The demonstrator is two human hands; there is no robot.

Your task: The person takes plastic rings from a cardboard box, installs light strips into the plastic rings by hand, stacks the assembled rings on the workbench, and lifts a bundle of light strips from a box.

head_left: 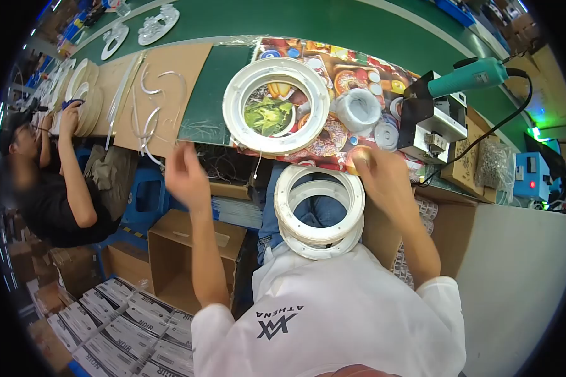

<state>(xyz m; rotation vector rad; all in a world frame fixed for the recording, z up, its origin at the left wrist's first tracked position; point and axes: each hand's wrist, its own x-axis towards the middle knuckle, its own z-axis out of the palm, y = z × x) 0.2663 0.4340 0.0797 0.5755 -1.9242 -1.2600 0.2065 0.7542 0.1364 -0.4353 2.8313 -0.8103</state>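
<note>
My left hand is raised in front of the bench edge, near pale curved strips on cardboard. Motion smears its fingers, so I cannot tell whether they hold anything. My right hand is at the bench edge with fingers curled together; what they hold, if anything, is hidden. Just left of it, a pair of stacked white rings rests on my lap. A larger white ring lies on the food-print mat, a short thin wire hanging from its front. Beside it sits a round whitish tub.
A teal-handled tool with a black cable rests on a metal stand at the right. Open cardboard boxes stand below the bench. At the left a co-worker handles stacked rings. Printed NOIR boxes lie lower left.
</note>
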